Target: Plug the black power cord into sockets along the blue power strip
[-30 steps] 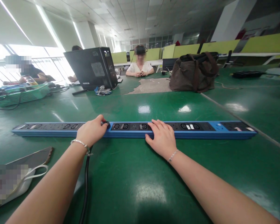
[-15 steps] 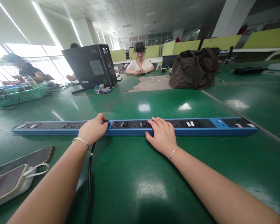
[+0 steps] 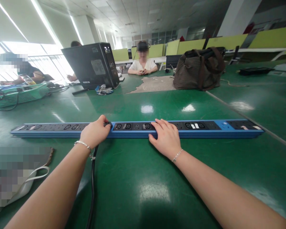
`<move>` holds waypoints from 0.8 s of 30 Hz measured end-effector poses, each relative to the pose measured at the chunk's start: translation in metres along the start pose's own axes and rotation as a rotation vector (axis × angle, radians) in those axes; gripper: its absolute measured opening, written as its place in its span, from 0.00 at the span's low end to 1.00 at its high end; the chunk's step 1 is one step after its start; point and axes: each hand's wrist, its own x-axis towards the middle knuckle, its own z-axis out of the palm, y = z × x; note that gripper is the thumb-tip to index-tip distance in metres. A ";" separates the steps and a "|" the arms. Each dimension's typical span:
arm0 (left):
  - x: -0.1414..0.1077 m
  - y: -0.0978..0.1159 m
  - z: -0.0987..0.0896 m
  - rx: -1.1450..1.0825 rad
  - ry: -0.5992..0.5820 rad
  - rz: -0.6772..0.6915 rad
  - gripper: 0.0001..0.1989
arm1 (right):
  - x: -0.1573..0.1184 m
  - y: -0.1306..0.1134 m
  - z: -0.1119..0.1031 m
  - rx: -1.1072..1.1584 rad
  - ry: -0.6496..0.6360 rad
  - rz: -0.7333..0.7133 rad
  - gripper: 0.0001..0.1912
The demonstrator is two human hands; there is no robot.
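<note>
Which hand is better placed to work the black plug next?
Left, I'd judge: the left hand has its fingers on the plug, at the strip. The right hand lies spread on the strip, away from the plug, and looks better suited to steadying it.

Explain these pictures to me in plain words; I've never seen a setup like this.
There is no robot here: these are a person's two bare hands, seen by a single camera worn on the head, looking forward and down. A long blue power strip lies across the green table. The left hand grips a dark connector at the strip; whether it is fully seated is hidden. A black cable hangs below that hand. The right hand rests on the strip. Farther back are a black computer case, gloves, a green basket, a brown bag and a seated person.
</note>
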 end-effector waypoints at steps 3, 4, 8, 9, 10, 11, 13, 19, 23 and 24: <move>-0.009 0.004 0.004 0.014 0.041 -0.023 0.20 | 0.000 0.000 0.001 0.001 0.005 -0.001 0.23; -0.011 0.005 0.005 0.006 0.048 -0.029 0.20 | 0.000 0.000 0.001 0.000 0.008 -0.001 0.23; -0.014 0.007 0.006 -0.042 0.062 -0.050 0.20 | 0.000 -0.001 0.001 0.001 0.013 0.002 0.23; -0.014 0.007 0.006 -0.051 0.066 -0.052 0.20 | 0.000 -0.001 0.001 0.002 0.011 0.002 0.23; -0.014 0.007 0.007 -0.057 0.070 -0.054 0.20 | 0.000 -0.001 0.001 0.003 0.010 0.001 0.23; -0.014 0.007 0.007 -0.060 0.074 -0.057 0.20 | 0.000 -0.001 0.001 0.004 0.009 0.001 0.23; -0.014 0.007 0.006 -0.062 0.077 -0.056 0.20 | 0.000 -0.001 0.000 0.003 0.008 0.003 0.23; -0.015 0.006 0.003 -0.053 0.060 -0.043 0.20 | 0.000 -0.001 0.000 -0.010 0.015 0.002 0.23; -0.015 0.006 0.004 -0.062 0.079 -0.051 0.20 | 0.000 0.000 0.001 -0.014 0.020 -0.010 0.22; -0.015 0.006 0.005 -0.066 0.087 -0.051 0.20 | 0.000 0.001 0.001 -0.014 0.018 -0.012 0.22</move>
